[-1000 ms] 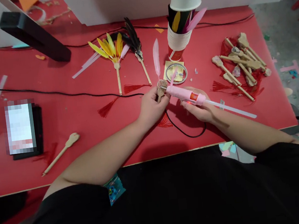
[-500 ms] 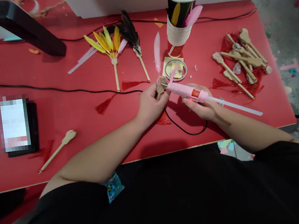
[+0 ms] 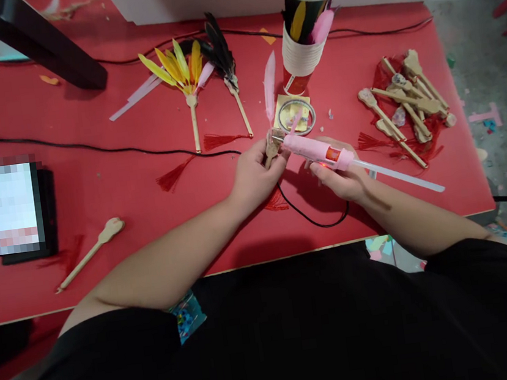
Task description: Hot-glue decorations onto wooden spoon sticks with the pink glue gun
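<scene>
My left hand (image 3: 254,174) is closed round a wooden fan handle (image 3: 271,146) with a wide head. A pink feather (image 3: 270,86) stands up from that head. In my right hand (image 3: 342,176) is a pink hot glue gun (image 3: 310,147), its metal tip at the handle's head; whether they touch I cannot tell. A clear glue stick (image 3: 399,176) sticks out of the gun's back end, and a small red light glows on its side. Another pink feather piece (image 3: 295,121) shows just behind the gun. A red tassel (image 3: 277,200) lies below my left hand.
Behind my hands lie a feather fan with yellow feathers (image 3: 182,69) and one with black feathers (image 3: 221,49). Stacked paper cups (image 3: 305,60) hold feathers, beside a round ring (image 3: 314,118). Several wooden handles (image 3: 382,112) are heaped at right. A black cord (image 3: 91,148) crosses the red table.
The view has shifted slightly, so the table things sit a little higher and further left. The glue gun's tip stays at the handle's head; both hands keep their grip.
</scene>
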Tool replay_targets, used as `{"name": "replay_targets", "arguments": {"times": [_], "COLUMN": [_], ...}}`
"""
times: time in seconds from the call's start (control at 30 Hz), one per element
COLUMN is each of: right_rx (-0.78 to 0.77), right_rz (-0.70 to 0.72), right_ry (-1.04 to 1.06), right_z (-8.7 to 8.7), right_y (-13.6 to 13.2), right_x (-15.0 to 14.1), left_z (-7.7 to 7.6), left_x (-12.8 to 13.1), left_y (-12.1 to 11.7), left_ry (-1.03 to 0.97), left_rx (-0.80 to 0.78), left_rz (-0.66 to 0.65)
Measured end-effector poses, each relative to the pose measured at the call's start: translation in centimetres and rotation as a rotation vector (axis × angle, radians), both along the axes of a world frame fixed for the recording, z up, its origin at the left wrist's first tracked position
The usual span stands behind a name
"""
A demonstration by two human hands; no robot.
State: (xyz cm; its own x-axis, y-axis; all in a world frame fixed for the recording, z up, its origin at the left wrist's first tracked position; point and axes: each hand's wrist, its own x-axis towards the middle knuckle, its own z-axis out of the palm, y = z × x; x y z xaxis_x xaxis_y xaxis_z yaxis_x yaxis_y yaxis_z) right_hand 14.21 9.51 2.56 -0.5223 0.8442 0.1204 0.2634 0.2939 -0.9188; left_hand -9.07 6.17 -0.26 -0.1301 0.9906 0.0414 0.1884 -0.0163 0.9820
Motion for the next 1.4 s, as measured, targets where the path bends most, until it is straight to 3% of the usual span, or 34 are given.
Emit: {"name": "replay_targets", "arguments": {"times": [0.63, 0.97, 1.2, 1.4], "right_rx": [-0.072, -0.065, 0.115, 0.170], "right_rz": [-0.042, -0.049, 0.004, 0.037], "right_ry": [-0.003, -0.016, -0.049, -0.067], "right_z": [-0.2, 0.2, 0.5, 0.7], "right_y": [-0.1, -0.2, 0.1, 0.2], "right_x": [0.2, 0.1, 0.0, -0.1], "left_z": [-0.1, -0.7, -1.1, -1.3], "left_x": [0.0, -0.3, -0.3, -0.4], "left_y": [0.0, 0.1, 0.2, 0.3], "left_ry": [0.034, 0.167, 0.158, 0.168], "left_rx": [0.003, 0.052, 0.078, 0.082], "left_rz": [-0.015, -0.028, -0.030, -0.033]}}
